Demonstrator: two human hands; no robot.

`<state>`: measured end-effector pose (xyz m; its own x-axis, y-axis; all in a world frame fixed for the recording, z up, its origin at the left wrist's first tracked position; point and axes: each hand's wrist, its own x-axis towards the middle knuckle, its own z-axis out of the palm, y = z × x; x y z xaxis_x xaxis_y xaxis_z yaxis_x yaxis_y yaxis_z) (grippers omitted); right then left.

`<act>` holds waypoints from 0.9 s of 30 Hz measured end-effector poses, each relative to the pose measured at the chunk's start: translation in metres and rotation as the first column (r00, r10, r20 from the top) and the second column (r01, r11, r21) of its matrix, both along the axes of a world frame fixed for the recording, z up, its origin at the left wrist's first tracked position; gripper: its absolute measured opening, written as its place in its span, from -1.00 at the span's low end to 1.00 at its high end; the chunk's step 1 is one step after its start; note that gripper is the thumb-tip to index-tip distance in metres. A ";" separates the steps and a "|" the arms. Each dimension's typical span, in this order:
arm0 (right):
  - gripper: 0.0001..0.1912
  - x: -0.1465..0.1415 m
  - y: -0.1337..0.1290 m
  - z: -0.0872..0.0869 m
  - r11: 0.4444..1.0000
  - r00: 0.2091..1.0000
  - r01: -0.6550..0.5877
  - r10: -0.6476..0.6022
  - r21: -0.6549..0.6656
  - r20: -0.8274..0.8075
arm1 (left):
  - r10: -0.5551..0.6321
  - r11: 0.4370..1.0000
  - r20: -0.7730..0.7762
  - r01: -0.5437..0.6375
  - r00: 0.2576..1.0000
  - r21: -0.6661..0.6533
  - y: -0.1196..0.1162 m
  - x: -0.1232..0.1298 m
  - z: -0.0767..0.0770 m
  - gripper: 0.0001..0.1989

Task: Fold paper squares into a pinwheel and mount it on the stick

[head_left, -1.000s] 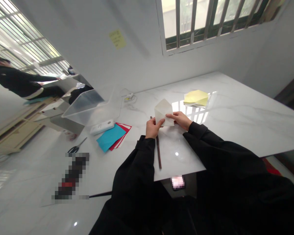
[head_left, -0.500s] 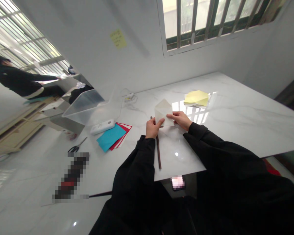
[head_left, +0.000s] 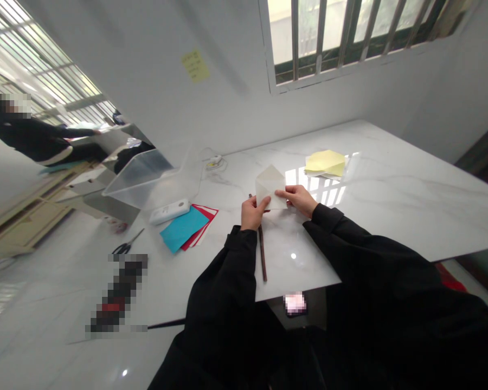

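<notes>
A cream paper envelope [head_left: 270, 185] with a pointed flap at its top is held up over the white marbled table [head_left: 390, 195]. My left hand [head_left: 252, 213] grips its lower left corner, thumb across the front. My right hand [head_left: 301, 200] pinches the right side, with the thumb on the envelope's face and the other fingers behind it. Under my left hand a thin dark brown stick [head_left: 262, 252] lies on the table, partly hidden by that hand and the envelope.
Left of my hands lie blue and red paper sheets [head_left: 185, 227], a white power strip [head_left: 169, 211], scissors [head_left: 126, 246] and a clear plastic bin [head_left: 140, 179]. Yellow and white papers [head_left: 325, 162] rest at the back right. Another person [head_left: 32, 130] sits far left.
Both hands keep the same hold on the envelope. The whole view has shifted only very slightly.
</notes>
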<state>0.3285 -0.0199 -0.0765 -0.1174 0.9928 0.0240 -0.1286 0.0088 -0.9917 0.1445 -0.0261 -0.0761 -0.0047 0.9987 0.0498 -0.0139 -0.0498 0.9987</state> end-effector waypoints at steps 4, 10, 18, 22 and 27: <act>-0.46 0.002 -0.001 0.001 0.999 0.998 -0.024 0.022 0.028 0.061 | 0.048 0.998 0.011 -0.049 0.999 0.025 0.001 -0.001 0.000 -0.36; -0.53 0.003 -0.004 0.007 0.991 0.980 -0.121 0.112 0.049 0.166 | 0.185 0.981 0.055 -0.188 0.981 0.050 0.007 -0.005 0.001 -0.39; -0.56 0.001 -0.002 0.003 0.990 0.980 -0.105 0.087 0.095 0.177 | 0.240 0.968 0.071 -0.244 0.968 0.055 0.008 -0.005 0.002 -0.41; -0.52 -0.001 -0.001 0.000 0.983 0.981 -0.119 0.095 0.141 0.168 | 0.237 0.968 0.065 -0.242 0.969 0.073 0.008 -0.005 0.001 -0.41; -0.46 -0.001 0.001 -0.001 0.976 0.972 -0.139 0.103 0.164 0.211 | 0.246 0.965 0.074 -0.252 0.966 0.073 0.008 -0.005 0.001 -0.38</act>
<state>0.3274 -0.0185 -0.0773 -0.2571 0.9528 0.1617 0.0608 0.1829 -0.9812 0.1397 -0.0178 -0.0754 -0.2585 0.9582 0.1223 -0.0544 -0.1409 0.9885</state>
